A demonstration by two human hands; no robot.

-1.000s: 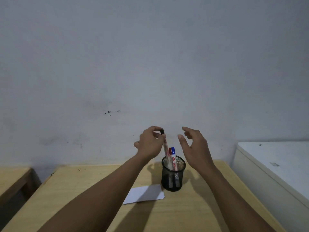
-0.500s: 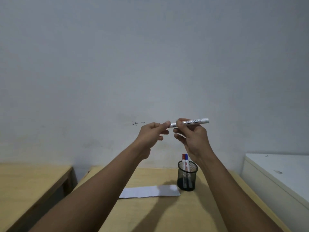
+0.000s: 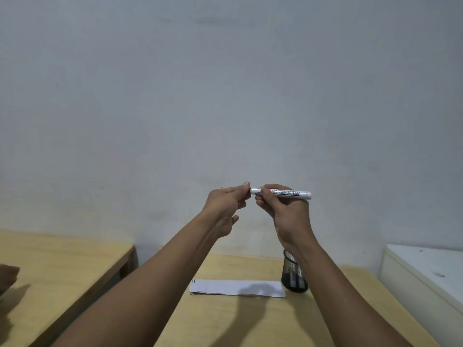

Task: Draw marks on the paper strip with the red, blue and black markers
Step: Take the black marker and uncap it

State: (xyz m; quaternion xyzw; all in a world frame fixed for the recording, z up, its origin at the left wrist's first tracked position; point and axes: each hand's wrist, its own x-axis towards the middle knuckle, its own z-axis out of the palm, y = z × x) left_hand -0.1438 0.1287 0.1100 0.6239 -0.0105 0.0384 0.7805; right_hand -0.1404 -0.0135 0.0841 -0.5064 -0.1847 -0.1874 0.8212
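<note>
I hold a white-barrelled marker (image 3: 288, 193) level in front of the wall, high above the table. My right hand (image 3: 283, 209) grips its barrel. My left hand (image 3: 226, 204) pinches the marker's left end, where a sliver of black cap shows at my fingertips. The white paper strip (image 3: 236, 288) lies flat on the wooden table (image 3: 250, 321) below, with a small dark mark at its left end. A black mesh pen cup (image 3: 294, 276) stands at the strip's right end, partly behind my right forearm; its contents are hard to make out.
A second wooden table (image 3: 62, 266) stands to the left across a narrow gap, with a dark object (image 3: 7, 278) at its left edge. A white cabinet (image 3: 426, 274) sits to the right. A plain grey wall lies behind.
My left hand lifted the marker out of the cup, and my right hand took its barrel. The marker now lies level between both hands, and the view has tilted upward.
</note>
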